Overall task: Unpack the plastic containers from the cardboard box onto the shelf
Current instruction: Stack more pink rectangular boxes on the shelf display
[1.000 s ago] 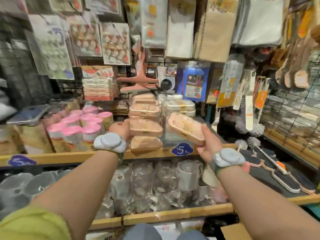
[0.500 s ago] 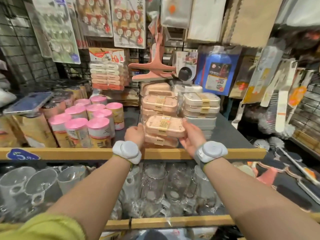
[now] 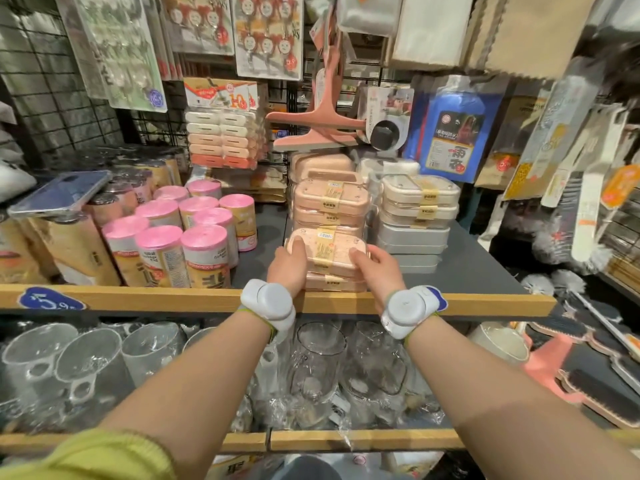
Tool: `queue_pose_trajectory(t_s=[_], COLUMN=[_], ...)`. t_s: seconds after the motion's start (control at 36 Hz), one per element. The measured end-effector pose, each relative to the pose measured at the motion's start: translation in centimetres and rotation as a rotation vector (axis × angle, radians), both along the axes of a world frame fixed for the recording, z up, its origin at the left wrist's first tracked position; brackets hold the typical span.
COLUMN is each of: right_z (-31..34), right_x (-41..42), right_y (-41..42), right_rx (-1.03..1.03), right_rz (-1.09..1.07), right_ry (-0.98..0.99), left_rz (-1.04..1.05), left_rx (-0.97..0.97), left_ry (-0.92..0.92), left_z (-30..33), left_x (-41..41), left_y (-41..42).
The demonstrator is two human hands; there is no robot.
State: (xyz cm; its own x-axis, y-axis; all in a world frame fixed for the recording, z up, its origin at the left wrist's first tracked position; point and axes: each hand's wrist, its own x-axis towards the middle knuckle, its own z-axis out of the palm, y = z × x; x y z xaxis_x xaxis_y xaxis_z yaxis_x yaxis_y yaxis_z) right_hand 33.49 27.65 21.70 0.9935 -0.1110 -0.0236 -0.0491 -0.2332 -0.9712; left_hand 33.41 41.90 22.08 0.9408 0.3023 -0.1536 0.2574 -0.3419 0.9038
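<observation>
- Two hands hold one pink container by its ends: the left hand curls round the left end with the thumb on the lid, and the right hand curls round the right end
- The pink container sits on top of the front pink stack, at the front edge of the shelf; I can see about two more pink boxes under it, partly hidden by the hands
- Behind the pink container stands a taller pink pile of about four boxes
- Right of the pink container stands a pile of cream and grey boxes, about five high
- Left of the pink container stand pink-topped rolls; I count about ten, and the ones at the back are partly hidden
- Each wrist wears one white band: the left band and the right band, two in all
- Above and behind the pink container hangs one pink wiper, and one blue packet hangs to its right
- Below the pink container, on the lower shelf, lie many clear cups in plastic wrap; too many to count
- Far left of the pink container a phone lies on top of some brown packs
- A blue price tag sticks to the shelf's wooden edge, left of the pink container
</observation>
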Motion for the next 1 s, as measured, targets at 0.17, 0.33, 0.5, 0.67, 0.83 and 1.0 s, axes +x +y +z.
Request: queue_pose_trajectory(t_s=[0.17,0.33,0.5,0.67,0.83,1.0], right_z=[-0.7,-1.0,-0.6,-0.7,-0.5,-0.1], right_x=[0.6,0.9,0.4,0.2,0.6,0.4], right_y=[-0.4,-0.7,-0.6,-0.6,-0.6,-0.7], right_rx=[-0.010,0.033,0.076,0.061,0.048,0.001], right_rz=[-0.026,-0.052,-0.069,-0.051,-0.045,-0.020], right_ry=[-0.022,0.008,0.031,0.048,0.065,0.074], left_rz=[-0.016,-0.063,-0.041,-0.020,-0.031,-0.058], left_rx=[0.037,0.079,0.097,0.127,0.105,0.133], left_ry=[0.023,0.006,0.028,0.006,0.023,0.006], left_z=[-0.1,-0.2,-0.1,0.0,0.4,0.7], left_x=[0.4,0.1,-0.2,-0.4,-0.2,-0.7], left_y=[-0.3,-0.4,-0.7,-0.8,-0.8,-0.9])
